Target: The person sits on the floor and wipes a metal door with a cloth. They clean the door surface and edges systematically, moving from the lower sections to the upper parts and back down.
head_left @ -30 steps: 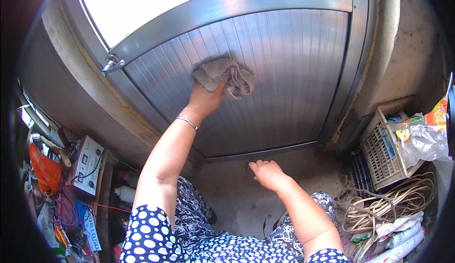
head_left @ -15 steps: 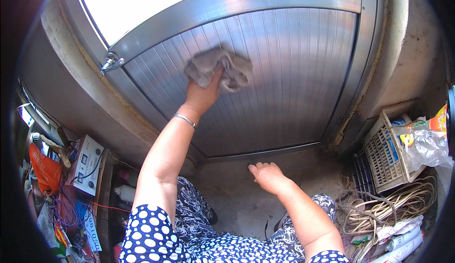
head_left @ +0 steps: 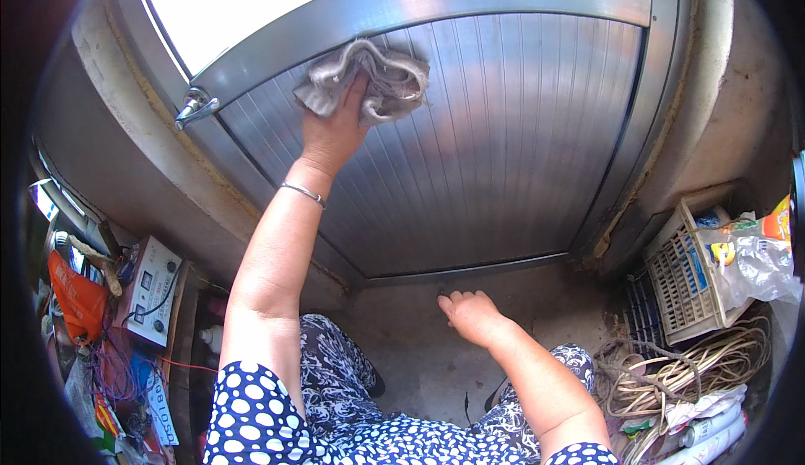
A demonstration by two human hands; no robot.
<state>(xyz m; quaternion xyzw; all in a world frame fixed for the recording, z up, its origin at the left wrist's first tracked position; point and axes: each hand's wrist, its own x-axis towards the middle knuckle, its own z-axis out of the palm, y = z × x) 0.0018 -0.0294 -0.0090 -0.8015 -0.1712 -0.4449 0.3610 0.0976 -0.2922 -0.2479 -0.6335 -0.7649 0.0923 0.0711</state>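
Observation:
My left hand (head_left: pixel 334 129) is closed on a bunched grey-brown cloth (head_left: pixel 392 88) and presses it to the ribbed metal door panel (head_left: pixel 495 146), near the panel's upper left. The cloth covers most of my fingers. A silvery bangle (head_left: pixel 303 193) circles that wrist. Low in front of me, above the floor, my right hand (head_left: pixel 475 316) hangs with its fingers curled in. Whether anything sits inside those fingers is hidden. A metal door handle (head_left: pixel 196 108) sticks out of the frame, left of the cloth.
At the left, a white control box (head_left: pixel 154 290) stands among wires and an orange bag (head_left: pixel 78 297). To the right are a beige plastic crate (head_left: pixel 692 272) holding plastic packets, coiled cable (head_left: pixel 713 360) and spray cans (head_left: pixel 713 441). Concrete floor (head_left: pixel 411 356) lies below the door.
My left hand has slid the cloth up and to the left across the door panel. My right hand has stayed nearly in place, fingers still curled.

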